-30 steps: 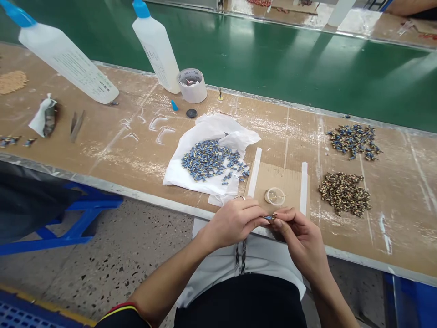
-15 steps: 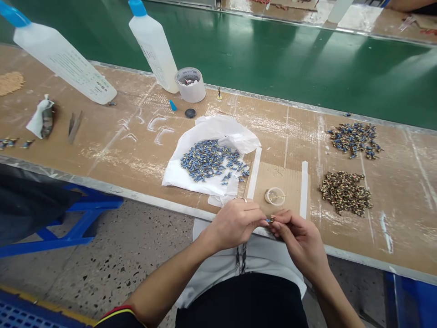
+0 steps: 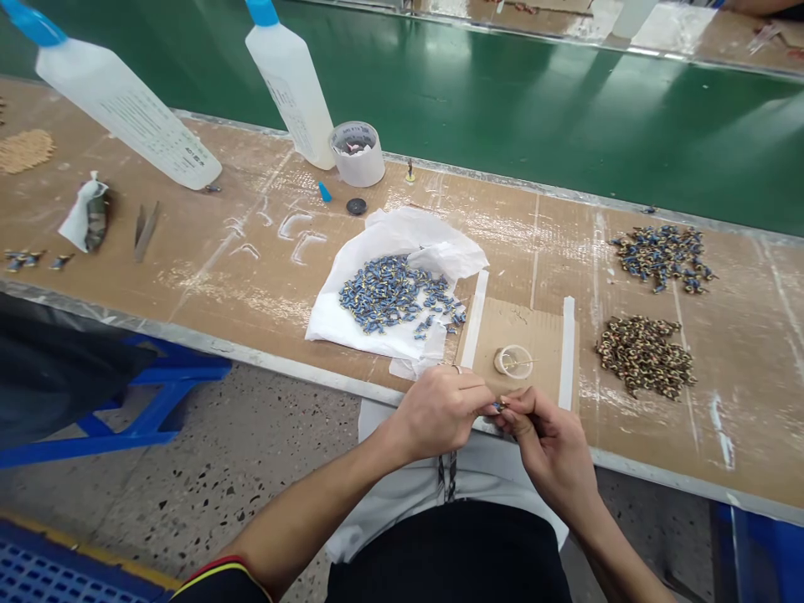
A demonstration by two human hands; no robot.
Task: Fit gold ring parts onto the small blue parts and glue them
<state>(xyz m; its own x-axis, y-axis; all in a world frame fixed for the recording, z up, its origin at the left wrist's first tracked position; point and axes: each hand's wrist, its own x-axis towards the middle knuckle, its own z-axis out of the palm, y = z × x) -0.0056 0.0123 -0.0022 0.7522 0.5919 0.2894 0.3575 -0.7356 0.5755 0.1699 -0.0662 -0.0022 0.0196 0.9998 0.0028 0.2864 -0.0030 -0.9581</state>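
My left hand [image 3: 440, 410] and my right hand [image 3: 549, 444] meet at the near edge of the workbench, fingertips pinched together on one tiny blue and gold piece [image 3: 499, 407]. Both hands are closed on it. Just beyond them a small round clear dish [image 3: 513, 361] sits on a cardboard square [image 3: 521, 331] edged with white tape. To the left of that, a heap of small blue pieces [image 3: 395, 293] lies on white paper [image 3: 352, 322].
Two more heaps lie at the right: blue pieces [image 3: 662, 255] and brown-gold pieces [image 3: 644, 354]. Two white squeeze bottles [image 3: 295, 84] [image 3: 126, 113], a tape roll [image 3: 357, 153], tweezers [image 3: 144, 230] and a crumpled rag [image 3: 88, 218] stand further left. A green conveyor belt [image 3: 533, 109] runs behind.
My hands stay pinched on the small piece at the bench edge; only the fingers shift slightly. The view has drifted a little.
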